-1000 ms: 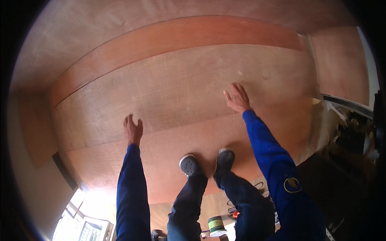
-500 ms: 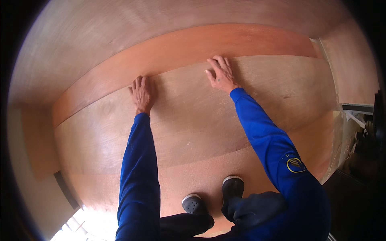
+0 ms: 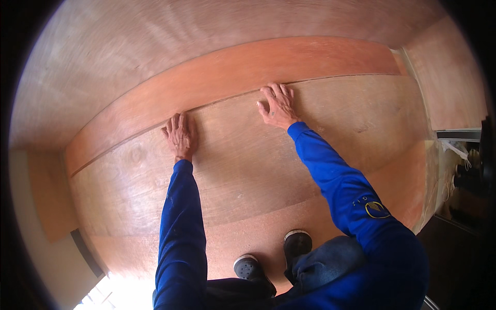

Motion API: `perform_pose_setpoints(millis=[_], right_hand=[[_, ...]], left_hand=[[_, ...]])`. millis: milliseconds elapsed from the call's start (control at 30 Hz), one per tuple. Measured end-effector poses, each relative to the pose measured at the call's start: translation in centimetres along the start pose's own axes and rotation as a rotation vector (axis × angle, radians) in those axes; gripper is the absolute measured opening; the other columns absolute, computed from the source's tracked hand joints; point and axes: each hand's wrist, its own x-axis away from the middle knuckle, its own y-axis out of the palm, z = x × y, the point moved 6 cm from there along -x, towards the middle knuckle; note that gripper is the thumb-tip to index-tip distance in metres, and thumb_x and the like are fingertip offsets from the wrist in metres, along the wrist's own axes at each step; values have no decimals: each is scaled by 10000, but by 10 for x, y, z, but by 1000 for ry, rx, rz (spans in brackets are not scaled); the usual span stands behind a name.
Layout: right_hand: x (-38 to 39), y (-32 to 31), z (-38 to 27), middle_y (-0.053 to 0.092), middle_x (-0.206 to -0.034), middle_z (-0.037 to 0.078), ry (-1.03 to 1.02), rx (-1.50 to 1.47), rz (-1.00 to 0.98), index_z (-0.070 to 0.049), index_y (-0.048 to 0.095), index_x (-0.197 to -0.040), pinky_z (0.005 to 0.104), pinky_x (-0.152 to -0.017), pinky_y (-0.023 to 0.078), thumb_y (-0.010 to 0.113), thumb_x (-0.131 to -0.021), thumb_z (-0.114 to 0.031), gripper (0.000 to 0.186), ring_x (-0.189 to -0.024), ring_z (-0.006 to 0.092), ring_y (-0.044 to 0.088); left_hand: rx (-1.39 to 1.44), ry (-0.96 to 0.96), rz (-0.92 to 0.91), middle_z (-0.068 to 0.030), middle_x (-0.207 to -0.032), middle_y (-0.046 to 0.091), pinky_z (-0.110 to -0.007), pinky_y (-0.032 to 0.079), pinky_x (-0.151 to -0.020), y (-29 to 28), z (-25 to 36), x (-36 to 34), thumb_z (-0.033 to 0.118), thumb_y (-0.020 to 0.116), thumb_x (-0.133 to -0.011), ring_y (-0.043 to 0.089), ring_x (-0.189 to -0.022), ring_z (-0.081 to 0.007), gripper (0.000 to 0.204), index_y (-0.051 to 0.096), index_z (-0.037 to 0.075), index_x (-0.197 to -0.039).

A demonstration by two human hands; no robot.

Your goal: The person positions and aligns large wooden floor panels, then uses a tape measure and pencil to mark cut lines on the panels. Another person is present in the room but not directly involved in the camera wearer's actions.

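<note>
Against the redder board (image 3: 248, 72) behind it, the pale plywood sheet (image 3: 248, 170) is lying flat underfoot. Both hands, left (image 3: 179, 135) and right (image 3: 279, 106), are pressing open-palmed on its far edge, gripping nothing. Judged stiff, broad, fairly heavy; best lifted at that edge, 2 hands apart.

Both hands (image 3: 230, 121) flat on plywood sheet (image 3: 248, 175) — apparently its far edge.

Long blue sleeves (image 3: 178, 232), round yellow-rimmed arm badge (image 3: 376, 209), dark white-toed shoes (image 3: 298, 244)
</note>
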Motion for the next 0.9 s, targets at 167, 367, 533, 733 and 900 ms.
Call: perform_pose_setpoints(millis=[167, 367, 533, 733, 900], right_hand=[[0, 5, 2, 523, -1159, 144, 40, 83, -60, -73, 564, -1131, 535, -893, 354, 632, -802, -294, 403, -1112, 340, 469], [-2, 3, 14, 506, -1207, 176, 50, -20, -57, -32, 557, -1169, 549, -933, 339, 611, -809, -328, 470, -1162, 359, 445], [2, 6, 35, 474, -1348, 178, 62, 14, -61, -8, 519, -1311, 577, -1141, 182, 590, -858, -386, 594, -1360, 377, 336], [2, 3, 42, 469, -1340, 150, 4, -35, -55, -19, 538, -1280, 586, -1112, 234, 586, -872, -430, 582, -1352, 349, 336], [0, -5, 37, 482, -1292, 141, 75, 18, -131, -56, 554, -1222, 614, -1028, 286, 584, -870, -462, 538, -1292, 331, 381]], left_hand=[[-18, -15, -25, -80, -1336, 560, -558, 311, -1032, 6, -7, -2, 333, 541, -953, 483, -1242, -309, 353, 602, 160, -1255], [25, -66, -167, -108, -1413, 494, -576, 232, -1102, 10, 5, -9, 394, 439, -1000, 409, -1343, -304, 440, 529, 179, -1374], [-53, -64, -199, -83, -1453, 458, -610, 234, -1091, 19, 2, -7, 449, 396, -1009, 339, -1407, -285, 482, 512, 176, -1390], [-92, -159, -190, -57, -1411, 500, -603, 282, -1057, 15, 3, -16, 443, 398, -1008, 398, -1343, -271, 453, 551, 170, -1335], [-181, -115, -237, -68, -1301, 570, -593, 320, -1014, 10, 17, -21, 432, 412, -1004, 459, -1266, -286, 411, 614, 146, -1218]])
